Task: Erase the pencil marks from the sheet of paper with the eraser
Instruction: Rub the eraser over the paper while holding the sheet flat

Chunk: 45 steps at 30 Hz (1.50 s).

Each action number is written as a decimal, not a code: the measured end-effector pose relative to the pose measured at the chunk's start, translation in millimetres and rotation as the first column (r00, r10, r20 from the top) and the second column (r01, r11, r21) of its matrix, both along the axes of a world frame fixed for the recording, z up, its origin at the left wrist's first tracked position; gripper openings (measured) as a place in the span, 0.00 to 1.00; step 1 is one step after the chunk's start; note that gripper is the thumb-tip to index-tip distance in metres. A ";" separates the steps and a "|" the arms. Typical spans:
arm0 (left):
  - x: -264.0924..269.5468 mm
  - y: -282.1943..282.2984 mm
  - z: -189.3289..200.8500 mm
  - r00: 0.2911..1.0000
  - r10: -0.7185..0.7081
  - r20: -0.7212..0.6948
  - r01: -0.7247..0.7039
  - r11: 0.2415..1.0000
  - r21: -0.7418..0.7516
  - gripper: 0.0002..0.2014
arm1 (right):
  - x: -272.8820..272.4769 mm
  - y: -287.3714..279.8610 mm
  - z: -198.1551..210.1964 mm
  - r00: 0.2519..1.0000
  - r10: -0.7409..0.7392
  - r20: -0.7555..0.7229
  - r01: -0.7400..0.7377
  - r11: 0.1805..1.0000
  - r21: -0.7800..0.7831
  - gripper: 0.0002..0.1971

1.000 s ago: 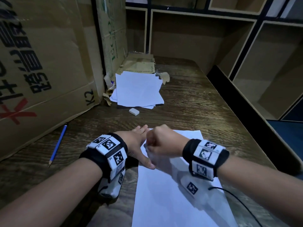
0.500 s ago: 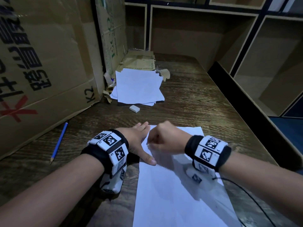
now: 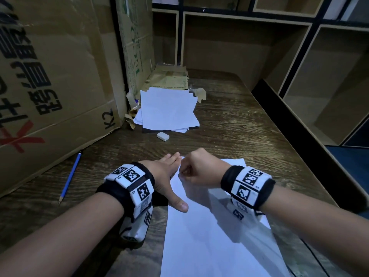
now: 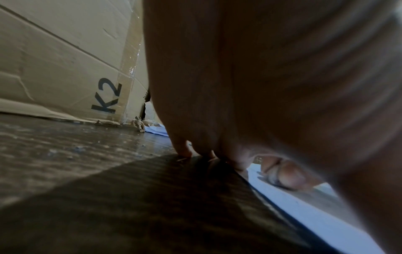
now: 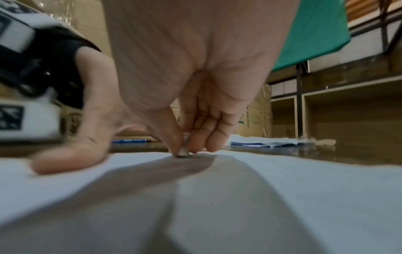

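Two hands sit on my dark wooden table [image 3: 229, 120]. Leftmost lies a blue pencil [image 3: 70, 176]. My left hand [image 3: 165, 174] presses flat, fingers straight, on the white sheet of paper [image 3: 209, 246] at its left edge. My right hand [image 3: 201, 170] pinches a small white eraser [image 5: 183, 149] between thumb and fingertips, its tip touching the sheet.
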<state>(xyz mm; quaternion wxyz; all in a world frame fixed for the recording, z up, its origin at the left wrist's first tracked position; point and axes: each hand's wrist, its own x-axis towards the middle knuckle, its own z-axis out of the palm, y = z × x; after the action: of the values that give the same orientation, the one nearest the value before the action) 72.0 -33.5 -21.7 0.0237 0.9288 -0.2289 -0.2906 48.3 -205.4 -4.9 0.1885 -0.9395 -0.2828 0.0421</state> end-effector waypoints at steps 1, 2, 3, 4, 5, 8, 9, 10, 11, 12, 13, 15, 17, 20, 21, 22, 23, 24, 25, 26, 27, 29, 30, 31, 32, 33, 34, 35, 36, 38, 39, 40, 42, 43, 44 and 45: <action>-0.3 -1.4 0.8 1.000 -0.005 0.003 0.005 1.000 0.009 0.76 | -4.4 2.2 -0.7 1.000 0.016 -0.010 -0.016 1.000 0.012 0.06; -0.9 -3.0 0.8 1.000 -0.012 0.011 0.012 1.000 0.028 0.76 | -12.0 4.9 -1.4 0.998 0.055 -0.028 -0.055 0.998 0.016 0.05; -1.3 -3.7 0.8 1.000 -0.018 0.018 0.017 0.999 0.042 0.75 | -18.9 6.3 -2.1 0.994 0.093 -0.056 -0.093 0.996 0.013 0.04; -1.2 -3.7 0.2 1.000 -0.016 0.014 0.016 0.999 0.040 0.75 | -21.4 5.8 -2.3 0.991 0.107 -0.075 -0.107 0.994 0.007 0.04; -1.2 -2.7 -0.5 1.000 -0.010 0.004 0.010 1.000 0.025 0.76 | -18.2 4.0 -1.8 0.993 0.093 -0.073 -0.093 0.996 0.002 0.04; -1.5 -0.4 0.1 1.000 0.008 -0.011 -0.008 1.000 -0.014 0.75 | -4.9 2.0 -0.7 1.000 -0.004 -0.004 0.004 1.000 0.019 0.07; -1.9 -1.6 1.3 1.000 0.004 -0.005 -0.004 1.000 -0.008 0.75 | -6.6 4.2 -1.2 1.000 0.002 -0.005 -0.002 1.000 0.015 0.07; -2.8 -3.1 2.0 1.000 -0.003 0.004 0.003 1.000 0.012 0.74 | -12.2 7.0 -1.0 0.999 0.030 -0.021 -0.031 1.000 -0.002 0.06; -3.2 -4.3 2.8 1.000 -0.010 0.013 0.009 0.999 0.036 0.74 | -18.4 8.8 -1.0 0.996 0.070 -0.051 -0.071 0.997 -0.020 0.05; -2.7 -4.5 2.5 1.000 -0.012 0.016 0.012 0.999 0.049 0.75 | -20.6 7.6 -1.4 0.993 0.090 -0.078 -0.093 0.995 -0.032 0.04; -2.1 -3.9 2.5 1.000 -0.010 0.007 0.010 0.999 0.047 0.75 | -16.9 5.0 -0.9 0.994 0.073 -0.082 -0.077 0.996 -0.041 0.04; -0.4 -1.5 2.0 1.000 -0.002 -0.014 0.002 0.999 0.033 0.77 | -2.0 -1.9 0.5 0.999 -0.031 -0.031 0.030 0.999 -0.031 0.06; 0.4 -1.8 2.0 1.000 -0.001 -0.019 0.002 0.999 0.041 0.78 | 0.0 -2.5 -0.4 0.997 -0.081 0.005 0.081 0.996 -0.030 0.06; -1.9 -5.4 3.0 1.000 -0.015 0.005 0.014 0.997 0.070 0.75 | -23.9 6.5 -2.5 0.997 0.045 -0.068 -0.049 0.997 -0.062 0.06; -2.3 -5.6 3.8 1.000 -0.014 0.002 0.014 0.997 0.071 0.75 | -24.7 4.7 -2.6 0.995 0.055 -0.083 -0.060 0.996 -0.064 0.05; -2.4 -5.0 4.0 1.000 -0.009 -0.011 0.009 0.998 0.064 0.76 | -18.6 0.8 -1.5 0.997 0.026 -0.067 -0.030 0.997 -0.065 0.05; -2.0 -4.5 4.4 1.000 -0.003 -0.020 0.004 0.998 0.058 0.76 | -7.9 -4.5 0.1 0.999 -0.039 -0.037 0.037 0.998 -0.059 0.05; -1.2 -3.2 3.4 1.000 0.004 -0.021 -0.003 0.998 0.057 0.77 | 1.2 -9.7 1.8 0.995 -0.098 -0.009 0.097 0.994 -0.042 0.05; -0.7 -2.3 2.6 1.000 0.007 -0.020 -0.006 0.998 0.058 0.78 | 5.9 -11.7 1.5 0.991 -0.134 0.007 0.134 0.990 -0.034 0.05; -0.6 -2.5 2.3 1.000 0.007 -0.015 -0.006 0.998 0.058 0.78 | 4.6 -10.3 0.6 0.991 -0.135 0.004 0.135 0.990 -0.034 0.05; -1.1 -3.1 2.2 1.000 0.002 -0.008 -0.001 0.998 0.058 0.78 | -2.3 -6.8 -0.8 0.994 -0.102 -0.025 0.101 0.994 -0.040 0.05; -2.9 -4.9 2.6 1.000 -0.016 0.005 0.016 0.998 0.068 0.76 | -22.5 -0.6 -3.0 0.993 -0.004 -0.117 -0.002 0.999 -0.051 0.05; -3.1 -5.0 3.0 1.000 -0.019 0.002 0.019 0.997 0.070 0.76 | -25.5 -1.7 -4.2 0.991 0.015 -0.136 -0.022 0.998 -0.056 0.05; -2.9 -4.2 3.5 1.000 -0.013 -0.009 0.014 0.998 0.064 0.77 | -21.4 -5.2 -2.7 0.992 -0.010 -0.128 0.002 0.998 -0.061 0.05; -2.6 -3.2 3.4 1.000 -0.005 -0.018 0.006 0.998 0.058 0.78 | -11.5 -10.5 -2.2 0.994 -0.057 -0.094 0.052 0.997 -0.052 0.05; -1.7 -2.3 3.1 1.000 0.003 -0.022 -0.001 0.998 0.055 0.79 | -2.5 -15.4 -0.6 0.994 -0.102 -0.043 0.100 0.994 -0.039 0.05; -1.1 -2.0 2.8 1.000 0.007 -0.023 -0.006 0.998 0.057 0.80 | 2.5 -17.2 0.5 0.992 -0.127 0.001 0.127 0.991 -0.032 0.05; -1.2 -2.9 3.0 1.000 0.008 -0.022 -0.007 0.998 0.063 0.79 | 2.2 -14.6 -0.2 0.991 -0.130 0.009 0.131 0.991 -0.036 0.06; -1.6 -4.1 3.6 1.000 0.004 -0.015 -0.003 0.998 0.069 0.78 | -2.5 -9.5 -1.4 0.995 -0.104 -0.008 0.103 0.993 -0.051 0.06; -3.7 -6.4 4.7 1.000 -0.014 0.007 0.014 0.997 0.079 0.76 | -22.1 1.5 -2.9 0.997 0.001 -0.081 -0.008 0.996 -0.086 0.05; -4.1 -6.7 5.4 1.000 -0.018 0.010 0.018 0.997 0.078 0.75 | -26.0 0.8 -3.5 0.994 0.034 -0.103 -0.045 0.994 -0.102 0.05; -4.8 -6.2 6.2 1.000 -0.015 0.002 0.015 0.997 0.070 0.75 | -21.9 -3.7 -2.5 0.995 0.027 -0.093 -0.038 0.992 -0.119 0.05; -5.2 -4.8 8.2 1.000 -0.006 -0.019 0.007 0.998 0.059 0.76 | -0.8 -20.3 1.6 0.996 -0.089 -0.012 0.087 0.991 -0.098 0.06; -5.6 -4.0 8.4 1.000 -0.001 -0.023 0.002 0.998 0.060 0.76 | 6.6 -26.8 2.1 0.990 -0.139 0.025 0.140 0.986 -0.085 0.06; -5.6 -4.3 8.6 1.000 -0.001 -0.020 0.002 0.998 0.065 0.76 | 8.0 -28.8 1.9 0.986 -0.159 0.038 0.162 0.984 -0.079 0.06; -5.5 -4.7 8.3 1.000 -0.004 -0.016 0.005 0.998 0.068 0.76 | 4.0 -26.3 1.4 0.990 -0.141 0.025 0.143 0.986 -0.085 0.06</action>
<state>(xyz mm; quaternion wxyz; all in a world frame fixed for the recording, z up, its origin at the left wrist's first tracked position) 66.5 -38.2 -13.4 -0.0068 0.9262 -0.2208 -0.3054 52.2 -231.7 -3.5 0.1473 -0.9650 -0.2148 0.0321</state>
